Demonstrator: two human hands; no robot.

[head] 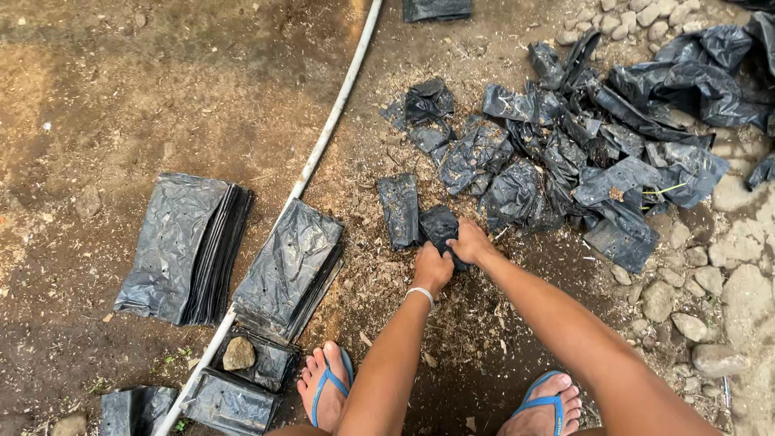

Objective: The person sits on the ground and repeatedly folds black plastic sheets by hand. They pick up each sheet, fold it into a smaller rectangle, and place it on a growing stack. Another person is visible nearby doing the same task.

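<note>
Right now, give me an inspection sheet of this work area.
Surface: bare dirt ground strewn with wood chips, stones at the right.
Job's things: crumpled black plastic bag held by both hands; a flat bag beside it.
Clutter: loose pile of crumpled black bags; two neat bag stacks; a stone on a stack.
Grip: left hand and right hand closed on the bag.
Cables: white pipe crossing the ground.
Surroundings: blue sandals on the person's feet.

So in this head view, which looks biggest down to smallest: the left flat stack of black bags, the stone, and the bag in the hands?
1. Left flat stack of black bags
2. Bag in the hands
3. Stone

The last two look close in size.
</note>
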